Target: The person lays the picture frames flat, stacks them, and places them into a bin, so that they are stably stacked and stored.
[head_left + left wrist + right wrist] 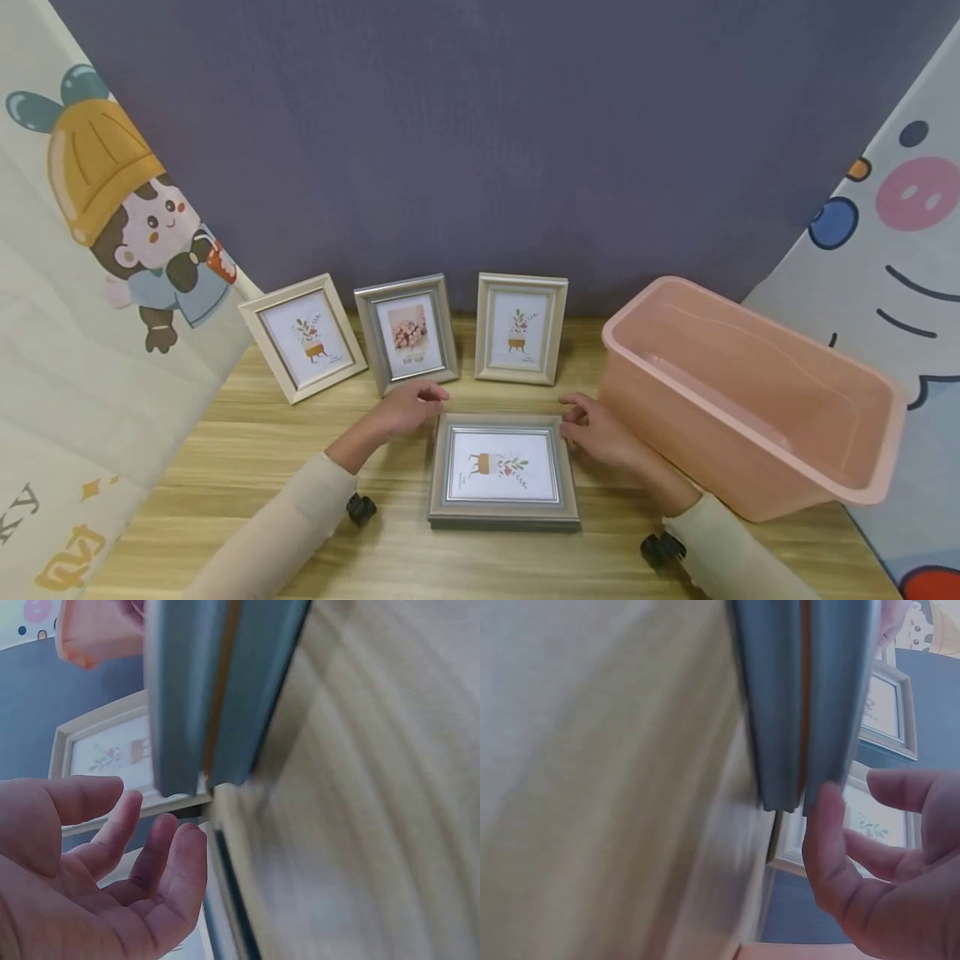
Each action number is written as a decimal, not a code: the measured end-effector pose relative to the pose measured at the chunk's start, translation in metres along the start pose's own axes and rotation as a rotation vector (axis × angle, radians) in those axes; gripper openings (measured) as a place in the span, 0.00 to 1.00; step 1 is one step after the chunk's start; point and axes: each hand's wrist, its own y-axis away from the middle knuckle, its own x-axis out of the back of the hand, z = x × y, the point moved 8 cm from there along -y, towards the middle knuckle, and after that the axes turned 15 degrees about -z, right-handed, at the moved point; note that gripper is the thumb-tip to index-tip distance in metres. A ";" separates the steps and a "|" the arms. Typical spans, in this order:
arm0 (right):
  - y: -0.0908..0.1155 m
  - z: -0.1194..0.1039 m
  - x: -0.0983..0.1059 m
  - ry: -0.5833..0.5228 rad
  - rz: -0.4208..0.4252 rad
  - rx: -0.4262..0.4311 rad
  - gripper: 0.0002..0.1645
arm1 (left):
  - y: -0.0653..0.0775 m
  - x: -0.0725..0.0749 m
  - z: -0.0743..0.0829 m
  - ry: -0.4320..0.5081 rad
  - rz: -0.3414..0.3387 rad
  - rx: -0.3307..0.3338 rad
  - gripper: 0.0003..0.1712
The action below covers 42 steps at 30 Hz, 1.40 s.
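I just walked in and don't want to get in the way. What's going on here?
A person's left hand and right hand are at the two far corners of a picture frame lying flat on the wooden table. The hands' fingers are loosely bent, and neither visibly grips it. Three more frames stand upright behind it, and a pink bin sits to the right.

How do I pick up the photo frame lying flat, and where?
Probably grip the photo frame by its left and right edges, coming in from both sides. It lies flat, face up, and its thick edges offer a hold. The left hand and right hand are near its far corners.
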 end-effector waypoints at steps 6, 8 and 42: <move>-0.004 -0.014 0.017 0.069 0.099 0.065 0.31 | -0.004 0.012 0.018 0.012 0.025 -0.048 0.14; -0.006 -0.020 0.022 0.099 0.144 0.101 0.32 | -0.007 0.013 0.024 0.036 0.019 -0.074 0.15; -0.073 -0.071 0.093 0.021 0.605 0.231 0.42 | -0.085 0.013 0.068 0.119 0.150 -0.161 0.38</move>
